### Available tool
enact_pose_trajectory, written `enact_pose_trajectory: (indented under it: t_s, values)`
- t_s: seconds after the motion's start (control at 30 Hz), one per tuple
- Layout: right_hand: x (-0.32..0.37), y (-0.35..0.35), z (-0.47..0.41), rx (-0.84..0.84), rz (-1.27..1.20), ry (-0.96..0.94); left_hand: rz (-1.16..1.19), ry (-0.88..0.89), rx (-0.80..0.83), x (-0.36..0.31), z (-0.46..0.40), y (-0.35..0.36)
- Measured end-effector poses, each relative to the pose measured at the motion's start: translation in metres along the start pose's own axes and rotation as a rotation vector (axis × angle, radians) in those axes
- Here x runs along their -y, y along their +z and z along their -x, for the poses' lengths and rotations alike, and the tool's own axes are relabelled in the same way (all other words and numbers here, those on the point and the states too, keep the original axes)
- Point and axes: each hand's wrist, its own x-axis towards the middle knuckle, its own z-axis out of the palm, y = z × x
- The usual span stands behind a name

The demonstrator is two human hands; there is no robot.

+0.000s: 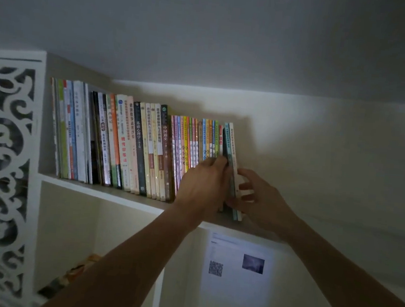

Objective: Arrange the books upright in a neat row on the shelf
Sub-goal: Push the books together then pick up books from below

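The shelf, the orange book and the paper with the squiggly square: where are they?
shelf (110,193): head view, front edge.
orange book (115,136): head view, spine.
paper (235,271): head view, middle of the sheet.

hands (228,187) grip end books (232,156) (teal spines) | shelf (100,191)

Books (133,145) upright on shelf (100,192)
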Motion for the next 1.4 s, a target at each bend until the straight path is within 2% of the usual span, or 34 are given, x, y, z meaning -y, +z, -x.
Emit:
enact_pose_trajectory:
  t_s: [0.1,0.23,0.43,0.53,0.73,0.83,1.0,1.23,1.4]
  values:
    - [-0.006,0.002,0.002,-0.032,0.032,-0.04,0.026,0.032,-0.046,0.004,0.0,-0.002]
    - [-0.011,0.009,-0.004,-0.09,0.015,-0.031,-0.113,-0.007,-0.088,0.001,-0.016,-0.015]
    - [-0.014,0.021,-0.011,-0.096,-0.008,0.017,-0.281,-0.038,-0.056,-0.008,-0.04,-0.02]
    - [-0.017,0.02,-0.01,-0.089,-0.049,0.056,-0.268,-0.092,-0.054,-0.014,-0.044,-0.02]
    - [-0.015,0.019,-0.007,-0.106,-0.021,0.019,-0.081,-0.105,-0.123,-0.016,-0.039,-0.019]
    - [-0.015,0.021,-0.006,-0.104,0.025,-0.044,0.041,-0.073,-0.129,-0.019,-0.03,-0.023]
    - [-0.011,0.02,-0.001,-0.018,0.023,-0.075,0.159,0.079,-0.308,-0.01,0.001,-0.051]
    - [-0.006,0.018,-0.002,0.026,0.065,-0.047,0.149,0.183,-0.382,-0.019,0.02,-0.11]
    - [-0.004,0.02,-0.001,0.041,0.159,-0.06,0.116,0.262,-0.495,-0.048,0.022,-0.147]
